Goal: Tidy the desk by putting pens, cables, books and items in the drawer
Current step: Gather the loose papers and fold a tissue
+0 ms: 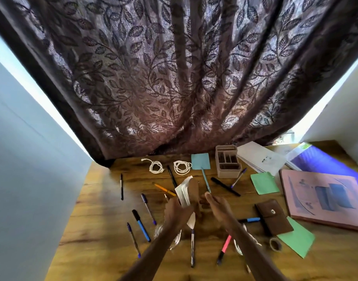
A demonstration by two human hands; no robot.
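Paper stack [183, 192] gripped in the fingers of my left hand [175, 209], held above the surface [105, 209]; pinched by one end, its sheets could have fanned and spilled.
My right hand [215, 203] hovered beside it, fingers straight, holding nothing; I counted roughly twelve pens [141, 225], at least two cable coils [181, 167], three notes [264, 183], two books [324, 197].

organizer [227, 161] left of books [324, 196]

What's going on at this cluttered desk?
A person is tidying a wooden desk. Their left hand holds a small stack of white paper above it, while the right hand hovers alongside, fingers straight. Pens, coiled white cables, coloured notes, a brown wallet and books lie scattered around. No drawer is in view.
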